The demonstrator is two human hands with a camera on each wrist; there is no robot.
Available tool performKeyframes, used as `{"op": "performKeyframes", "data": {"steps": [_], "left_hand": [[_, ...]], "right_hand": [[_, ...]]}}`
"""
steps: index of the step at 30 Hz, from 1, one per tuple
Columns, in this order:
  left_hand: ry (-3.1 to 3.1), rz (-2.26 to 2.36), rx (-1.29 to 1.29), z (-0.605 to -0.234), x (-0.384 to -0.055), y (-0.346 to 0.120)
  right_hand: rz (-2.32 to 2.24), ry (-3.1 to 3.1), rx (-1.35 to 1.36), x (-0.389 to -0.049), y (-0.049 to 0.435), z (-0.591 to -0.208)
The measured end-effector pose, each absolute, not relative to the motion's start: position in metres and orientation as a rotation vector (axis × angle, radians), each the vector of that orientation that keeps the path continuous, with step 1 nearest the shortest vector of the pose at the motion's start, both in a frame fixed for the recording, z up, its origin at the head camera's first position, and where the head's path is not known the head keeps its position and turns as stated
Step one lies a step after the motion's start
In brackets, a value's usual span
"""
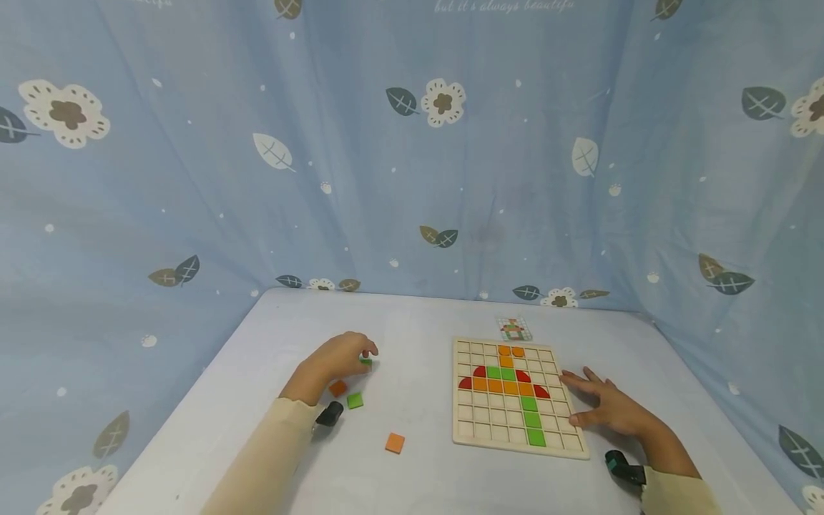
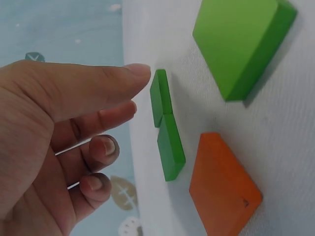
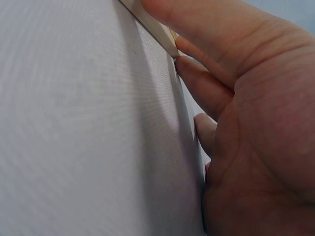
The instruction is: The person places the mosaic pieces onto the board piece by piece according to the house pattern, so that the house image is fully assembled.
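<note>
My left hand [image 1: 343,353] hovers at the left, loosely bent, with its thumb and fingers apart. In the left wrist view, its thumb tip is beside a green square tile [image 2: 160,98], which touches another green tile [image 2: 171,147]. A larger-looking green tile [image 2: 234,44] and a dark orange tile [image 2: 224,184] lie nearby. On the other side, my right hand [image 1: 608,408] rests at the right edge of a wooden grid board [image 1: 473,431], fingers spread and thumb on the rim. Red, green and orange pieces fill some cells of the board.
Behind the board lies a small pattern card [image 1: 513,329]. An orange square tile [image 1: 395,443] lies alone on the white table [image 1: 412,486], left of the board. A blue printed curtain [image 1: 489,214] encloses the back and sides.
</note>
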State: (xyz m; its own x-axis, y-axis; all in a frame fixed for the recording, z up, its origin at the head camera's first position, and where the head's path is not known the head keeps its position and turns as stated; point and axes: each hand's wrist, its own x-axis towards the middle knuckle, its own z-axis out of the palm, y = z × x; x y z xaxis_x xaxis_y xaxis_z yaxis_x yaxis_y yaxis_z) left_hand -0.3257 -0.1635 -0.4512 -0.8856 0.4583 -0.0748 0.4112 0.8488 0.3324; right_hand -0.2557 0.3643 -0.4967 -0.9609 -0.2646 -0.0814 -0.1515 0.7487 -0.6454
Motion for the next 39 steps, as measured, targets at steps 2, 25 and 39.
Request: {"op": "performKeyframes", "data": {"steps": [2, 25, 39], "left_hand": [[2.873, 0.468, 0.661, -0.451, -0.326, -0.165], [2.834, 0.472, 0.608, -0.46, -0.328, -0.166], [2.848, 0.388, 0.681, -0.462, -0.33, -0.162]], "right_hand": [[-0.997, 2.776, -0.327, -0.256, 0.364, -0.498], [-0.97, 2.786, -0.339, -0.26, 0.366, -0.505], [-0.988, 2.8, -0.349, -0.261, 0.37, -0.506]]}}
